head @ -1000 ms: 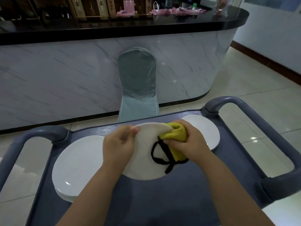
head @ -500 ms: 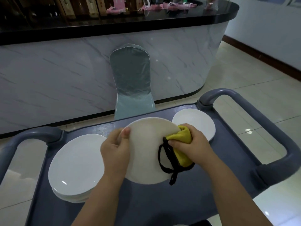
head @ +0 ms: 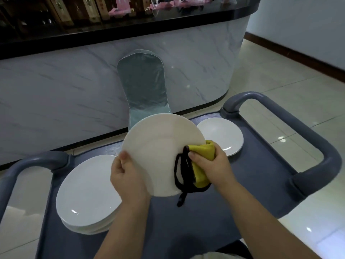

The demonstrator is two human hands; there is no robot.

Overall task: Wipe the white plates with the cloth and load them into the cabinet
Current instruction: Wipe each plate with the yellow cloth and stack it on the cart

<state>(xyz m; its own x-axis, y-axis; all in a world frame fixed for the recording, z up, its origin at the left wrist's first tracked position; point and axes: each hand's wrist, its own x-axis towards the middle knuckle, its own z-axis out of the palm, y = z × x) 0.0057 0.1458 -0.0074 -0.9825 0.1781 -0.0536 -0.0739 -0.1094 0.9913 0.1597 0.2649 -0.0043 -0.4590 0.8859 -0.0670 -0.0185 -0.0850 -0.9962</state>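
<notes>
A white plate is held tilted above the grey cart, its face turned toward me. My left hand grips its lower left rim, thumb on the face. My right hand grips a bunched yellow cloth with black trim and presses it against the plate's lower right edge. A black loop of the cloth hangs over the plate face. A stack of white plates lies on the cart at the left. Another white plate pile lies at the right rear.
The cart has raised grey handles on its left and right ends. Behind it stands a chair in a pale cover against a marble-fronted counter with a black top. Tiled floor spreads to the right.
The plate has tipped up from nearly flat, so its face now shows toward me. My right hand with the cloth slid down to the plate's lower right edge. My left hand shifted lower on the rim.
</notes>
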